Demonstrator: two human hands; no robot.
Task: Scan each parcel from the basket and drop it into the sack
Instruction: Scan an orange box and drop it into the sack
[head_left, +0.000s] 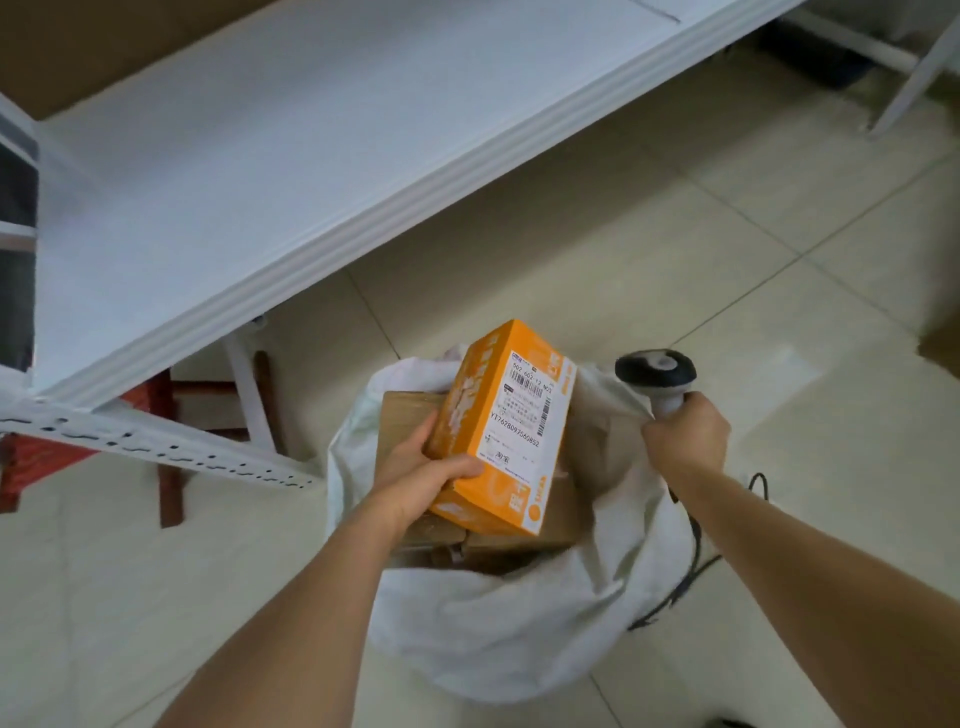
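My left hand grips an orange parcel box by its near left corner, its white shipping label facing up. The box hangs tilted over the open mouth of a white sack on the floor. Brown cardboard parcels lie inside the sack beneath it. My right hand holds a black and white barcode scanner by its handle and also pinches the sack's right rim, holding it open. The basket is out of view.
A white metal shelf slants across the upper left, its perforated post close to the sack. A red wooden stool stands under it. The scanner's black cable trails along the tiled floor on the right.
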